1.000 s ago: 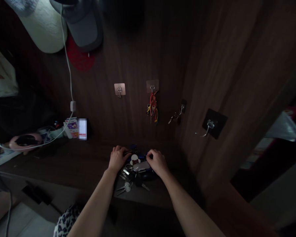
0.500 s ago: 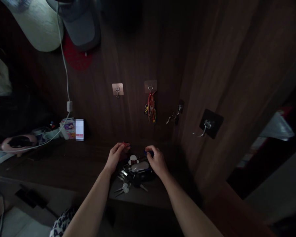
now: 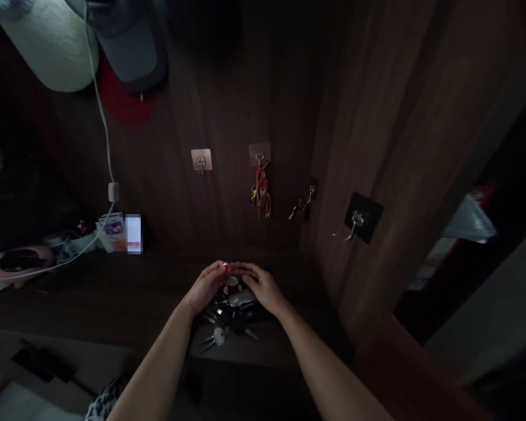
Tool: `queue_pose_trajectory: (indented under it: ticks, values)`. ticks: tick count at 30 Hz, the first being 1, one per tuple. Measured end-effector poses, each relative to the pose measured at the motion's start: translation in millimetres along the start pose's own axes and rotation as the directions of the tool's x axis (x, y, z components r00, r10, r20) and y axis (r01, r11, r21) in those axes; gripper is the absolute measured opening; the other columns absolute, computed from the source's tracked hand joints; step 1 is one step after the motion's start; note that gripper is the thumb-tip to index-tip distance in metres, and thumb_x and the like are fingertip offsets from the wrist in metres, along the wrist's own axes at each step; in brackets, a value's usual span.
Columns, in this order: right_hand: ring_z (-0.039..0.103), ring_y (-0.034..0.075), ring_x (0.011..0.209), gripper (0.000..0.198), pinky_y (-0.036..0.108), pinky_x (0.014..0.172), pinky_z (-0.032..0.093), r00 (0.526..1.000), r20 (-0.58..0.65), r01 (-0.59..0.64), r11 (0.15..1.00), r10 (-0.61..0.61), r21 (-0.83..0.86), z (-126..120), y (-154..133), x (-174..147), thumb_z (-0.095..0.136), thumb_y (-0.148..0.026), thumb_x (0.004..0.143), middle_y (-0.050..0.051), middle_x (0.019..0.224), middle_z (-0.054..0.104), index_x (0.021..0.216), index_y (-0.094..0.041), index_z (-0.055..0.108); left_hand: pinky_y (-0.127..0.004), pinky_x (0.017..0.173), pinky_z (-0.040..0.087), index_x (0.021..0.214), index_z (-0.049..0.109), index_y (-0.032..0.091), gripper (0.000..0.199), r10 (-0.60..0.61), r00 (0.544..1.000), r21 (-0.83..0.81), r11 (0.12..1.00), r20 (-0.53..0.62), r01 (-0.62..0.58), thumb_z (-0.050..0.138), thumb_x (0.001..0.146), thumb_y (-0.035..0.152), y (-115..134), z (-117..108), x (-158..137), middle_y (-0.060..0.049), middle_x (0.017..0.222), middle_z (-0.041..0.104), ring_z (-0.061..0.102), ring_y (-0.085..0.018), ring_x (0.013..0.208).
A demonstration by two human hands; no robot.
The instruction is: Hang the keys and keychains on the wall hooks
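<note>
My left hand pinches a small red piece whose kind is too dark to make out. The fingers of my right hand are bent in beside it, their tips at or near the left fingertips; whatever they hold is hidden. Just past the right knuckles shows a bit of a dark blue thing. Between my wrists lies a heap of keys on the shelf. With it are a white mouse-head charm with a dark red bow and a grey oval fob.
Keys on red and yellow cords hang from a wall hook. A bare hook is left of them. On the right are a hook with keys and a large black-backed hook. A lit phone stands at left, near a cable.
My right hand has moved left, away from the blue thing, and now meets my left hand. The whole view has shifted slightly, so the wall and hooks appear further left.
</note>
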State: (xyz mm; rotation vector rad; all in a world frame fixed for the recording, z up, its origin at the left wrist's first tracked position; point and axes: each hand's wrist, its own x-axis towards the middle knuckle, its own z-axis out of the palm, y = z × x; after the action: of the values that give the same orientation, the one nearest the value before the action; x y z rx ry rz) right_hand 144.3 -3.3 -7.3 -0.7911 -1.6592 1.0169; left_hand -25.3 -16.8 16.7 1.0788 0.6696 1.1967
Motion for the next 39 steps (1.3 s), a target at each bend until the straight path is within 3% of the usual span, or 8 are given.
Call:
queue_pose_trajectory:
  ticks: [4,9,12,16,22,30,35,39]
  values:
    - [0.062,0.019,0.096,0.022,0.033,0.087,0.045,0.989,-0.143,0.020,1.000,-0.022,-0.018,-3,1,2,0.051,-0.027,0.079,0.005,0.099,0.068,0.097,-0.021,0.061,-0.028,0.074,0.045,0.070,0.059,0.014,0.024,-0.004,0.999,0.033,0.999,-0.044,0.005,0.066,0.070,0.037,-1,-1,1,-0.009,0.092,0.068,0.062,-0.018,0.084]
    - [0.061,0.019,0.094,0.020,0.032,0.084,0.045,0.948,-0.294,0.094,0.990,-0.121,-0.105,-11,-2,1,0.047,-0.032,0.083,0.006,0.096,0.068,0.091,-0.021,0.062,-0.024,0.056,0.042,0.070,0.061,0.012,0.036,-0.025,0.991,0.274,0.960,-0.131,0.061,0.062,0.070,0.048,-8,-4,4,-0.007,0.075,0.067,0.059,-0.014,0.061]
    - [0.063,0.018,0.087,0.019,0.031,0.079,0.047,0.950,-0.286,0.111,0.991,-0.128,-0.075,-10,-6,-1,0.048,-0.032,0.083,0.006,0.093,0.067,0.088,-0.020,0.062,-0.022,0.055,0.042,0.078,0.063,0.014,0.031,0.005,0.992,0.405,0.913,-0.126,0.047,0.064,0.069,0.044,-9,-4,5,-0.001,0.067,0.064,0.057,-0.013,0.061]
    - [0.065,0.017,0.077,0.016,0.029,0.070,0.050,0.972,-0.229,0.077,0.994,-0.056,0.083,-5,-10,-2,0.052,-0.033,0.080,0.006,0.092,0.067,0.089,-0.020,0.056,-0.025,0.071,0.045,0.090,0.066,0.017,0.028,0.128,0.985,0.529,0.847,-0.114,-0.049,0.062,0.072,0.038,-6,-2,5,-0.001,0.079,0.067,0.059,-0.015,0.075]
    - [0.066,0.017,0.079,0.030,0.031,0.074,0.051,0.991,-0.136,0.022,0.983,0.003,0.183,3,-9,-3,0.056,-0.031,0.078,0.004,0.089,0.069,0.105,-0.023,0.048,-0.026,0.073,0.045,0.084,0.067,0.017,0.024,0.187,0.982,0.580,0.804,-0.040,-0.129,0.061,0.072,0.037,-6,2,4,-0.003,0.083,0.068,0.060,-0.016,0.077]
    - [0.064,0.017,0.076,0.035,0.029,0.071,0.050,0.991,-0.116,0.056,0.994,-0.067,-0.089,4,-7,-3,0.055,-0.033,0.078,0.002,0.084,0.068,0.112,-0.023,0.057,-0.021,0.062,0.043,0.072,0.062,0.016,0.021,0.286,0.955,0.641,0.749,-0.084,-0.168,0.061,0.071,0.037,-9,0,6,0.000,0.069,0.063,0.056,-0.012,0.065]
    - [0.059,0.018,0.091,0.027,0.028,0.081,0.046,0.973,-0.174,0.108,0.963,-0.153,-0.246,5,-8,-2,0.049,-0.037,0.082,0.005,0.097,0.066,0.097,-0.022,0.065,-0.021,0.064,0.043,0.072,0.062,0.016,0.018,0.385,0.916,0.711,0.676,-0.115,-0.195,0.058,0.072,0.034,-6,-1,5,-0.001,0.072,0.063,0.056,-0.013,0.069]
    - [0.059,0.017,0.071,0.028,0.025,0.065,0.045,0.981,-0.174,0.036,0.969,-0.080,-0.243,8,-5,1,0.049,-0.043,0.080,0.003,0.074,0.064,0.079,-0.018,0.063,-0.022,0.065,0.044,0.072,0.062,0.016,0.020,0.386,0.917,0.740,0.645,-0.103,-0.189,0.057,0.073,0.035,-7,-1,5,-0.002,0.073,0.063,0.057,-0.014,0.071]
